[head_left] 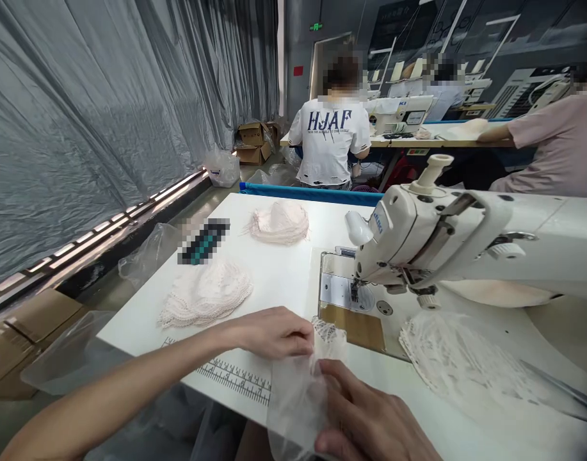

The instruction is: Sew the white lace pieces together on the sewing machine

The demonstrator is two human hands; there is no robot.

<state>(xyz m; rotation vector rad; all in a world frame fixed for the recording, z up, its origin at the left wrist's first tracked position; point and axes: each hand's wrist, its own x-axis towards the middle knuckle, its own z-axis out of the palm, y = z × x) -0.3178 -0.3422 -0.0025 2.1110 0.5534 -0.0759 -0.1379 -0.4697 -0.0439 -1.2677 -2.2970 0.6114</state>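
Note:
My left hand (274, 331) pinches the top of a sheer white fabric piece with a lace edge (300, 390) at the front of the white sewing table (283, 275). Just below it, my right hand (370, 419) grips the same piece from the right, fingers curled over it. Both hands sit a little in front of the sewing machine's needle plate (344, 291). A printed ruler strip (235, 378) runs along the table edge under my left wrist.
The white sewing machine (456, 237) fills the right side. Lace piles lie at left (207, 294), far centre (280, 223) and right (451, 358). Clear plastic bags (57, 358) hang off the table's left. Other people sit at machines behind. Grey sheeting covers the left wall.

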